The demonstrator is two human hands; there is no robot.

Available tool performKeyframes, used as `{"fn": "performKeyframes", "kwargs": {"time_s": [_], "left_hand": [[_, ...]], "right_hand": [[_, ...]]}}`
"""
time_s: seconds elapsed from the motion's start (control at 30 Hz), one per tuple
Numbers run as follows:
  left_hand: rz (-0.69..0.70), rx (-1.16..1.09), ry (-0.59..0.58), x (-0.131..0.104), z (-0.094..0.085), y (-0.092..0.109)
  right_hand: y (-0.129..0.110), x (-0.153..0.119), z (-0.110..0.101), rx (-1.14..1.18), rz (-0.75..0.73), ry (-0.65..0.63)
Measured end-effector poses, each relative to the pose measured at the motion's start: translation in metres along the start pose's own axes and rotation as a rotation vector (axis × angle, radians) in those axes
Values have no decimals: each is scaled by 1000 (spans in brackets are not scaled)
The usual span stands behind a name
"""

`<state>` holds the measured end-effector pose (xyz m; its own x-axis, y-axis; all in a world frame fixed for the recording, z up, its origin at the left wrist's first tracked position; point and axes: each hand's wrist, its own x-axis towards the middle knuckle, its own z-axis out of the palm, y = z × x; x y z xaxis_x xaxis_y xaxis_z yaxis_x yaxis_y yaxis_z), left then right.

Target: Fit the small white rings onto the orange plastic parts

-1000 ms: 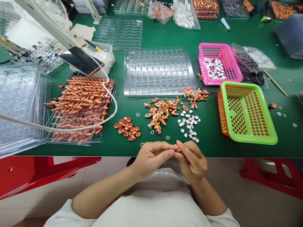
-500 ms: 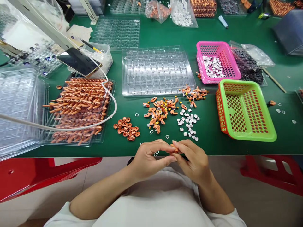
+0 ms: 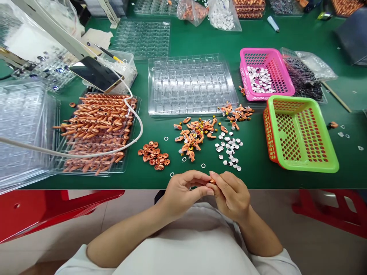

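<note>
Both hands meet at the table's front edge around a small copper-coloured part (image 3: 212, 181), mostly covered by fingertips. My left hand (image 3: 183, 193) pinches it from the left with thumb and forefinger. From the right, my right hand (image 3: 232, 193) grips the same part, its fingers closed together. Just beyond them lies a pile of orange parts with yellow ends (image 3: 190, 141). Right of that are scattered white discs (image 3: 229, 147), and to the left a cluster of copper-coloured cups (image 3: 153, 156). A white ring (image 3: 203, 165) lies close to my fingers.
A clear compartment tray (image 3: 192, 86) lies behind the piles. On the right stand a pink basket (image 3: 289, 82) with white discs and a green basket (image 3: 318, 164). At left, a white cable (image 3: 140, 126) loops over a tray of copper-coloured tubes (image 3: 100, 118), near a phone (image 3: 96, 74).
My right fingers have closed in more tightly around the small part, and it has turned slightly between both hands. The piles on the table look the same.
</note>
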<state>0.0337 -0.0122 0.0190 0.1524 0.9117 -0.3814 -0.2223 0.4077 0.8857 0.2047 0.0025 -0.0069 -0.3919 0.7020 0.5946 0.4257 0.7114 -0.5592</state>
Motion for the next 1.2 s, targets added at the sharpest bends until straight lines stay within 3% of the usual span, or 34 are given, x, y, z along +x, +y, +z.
{"fn": "performKeyframes", "kwargs": {"time_s": [0.17, 0.47, 0.63, 0.93, 1.2], "left_hand": [[-86, -220, 22, -2, 5, 0], [-129, -354, 18, -4, 7, 2], [-116, -370, -5, -6, 5, 1], [-137, -279, 56, 4, -5, -5], [-145, -210, -28, 11, -12, 2]], "right_hand": [[-3, 1, -1, -16, -18, 6], [-10, -1, 3, 80, 6, 83], [-13, -2, 4, 79, -4, 93], [-3, 3, 18, 92, 24, 108], [3, 7, 10, 123, 48, 79]]}}
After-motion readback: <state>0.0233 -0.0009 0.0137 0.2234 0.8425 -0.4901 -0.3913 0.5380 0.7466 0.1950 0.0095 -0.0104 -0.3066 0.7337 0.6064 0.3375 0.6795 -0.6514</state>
